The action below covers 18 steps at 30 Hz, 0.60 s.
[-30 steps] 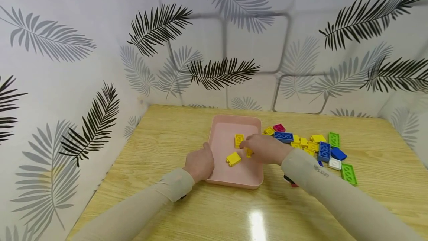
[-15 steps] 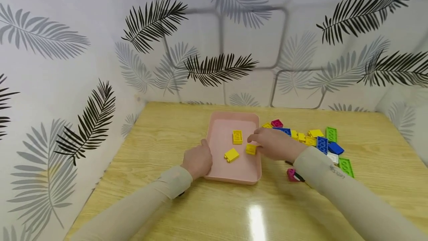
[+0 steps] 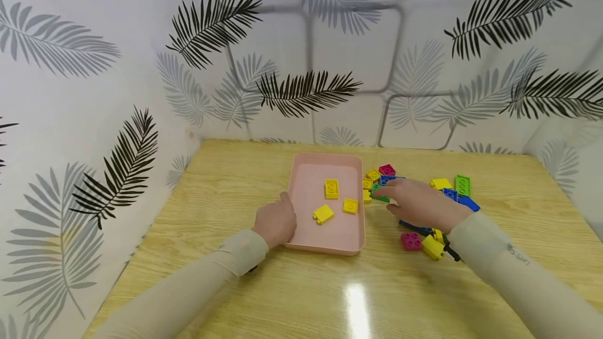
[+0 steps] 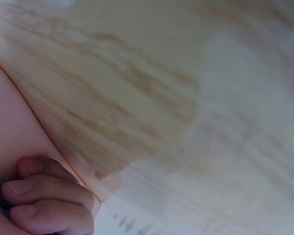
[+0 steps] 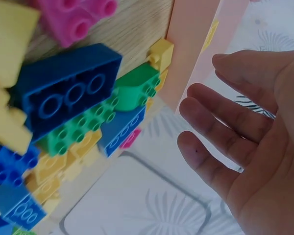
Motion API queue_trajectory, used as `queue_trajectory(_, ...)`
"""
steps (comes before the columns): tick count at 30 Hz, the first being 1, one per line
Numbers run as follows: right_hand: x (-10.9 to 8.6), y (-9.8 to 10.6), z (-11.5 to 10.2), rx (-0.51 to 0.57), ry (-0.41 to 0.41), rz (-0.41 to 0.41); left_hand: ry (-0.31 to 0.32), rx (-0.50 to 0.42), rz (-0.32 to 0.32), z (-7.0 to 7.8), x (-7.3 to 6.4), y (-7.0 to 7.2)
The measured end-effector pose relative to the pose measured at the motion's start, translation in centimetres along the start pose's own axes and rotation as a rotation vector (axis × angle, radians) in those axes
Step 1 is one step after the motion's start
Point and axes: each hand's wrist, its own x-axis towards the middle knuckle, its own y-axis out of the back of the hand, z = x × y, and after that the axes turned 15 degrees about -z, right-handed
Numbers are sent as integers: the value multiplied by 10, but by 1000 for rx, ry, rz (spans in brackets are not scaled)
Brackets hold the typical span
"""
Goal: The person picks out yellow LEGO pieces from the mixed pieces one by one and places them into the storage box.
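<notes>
Pink tray (image 3: 303,174), shallow, flat before me; three yellow bricks (image 3: 332,189) inside, apart; mixed-colour bricks (image 3: 412,241), clustered on my right.

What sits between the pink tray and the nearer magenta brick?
Nothing: the head view shows only bare wooden tabletop between the pink tray and the nearer magenta brick.

A screened-off tabletop workspace, judging by leaf-printed sheeting (image 3: 301,46) behind and beside a wood-grain table (image 3: 301,292)
</notes>
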Motion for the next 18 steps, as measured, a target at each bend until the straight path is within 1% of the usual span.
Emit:
queue_trajectory(7,-26,-4,9,33,-24,-14,-10,-24,-6,2,-1,4)
queue_trajectory(14,-54,-13,11,46,-56,-49,-21,-38,3,1,-2,3)
queue_trajectory(18,-65,-20,15,47,-49,-59,-17,-35,-9,-1,-2,3)
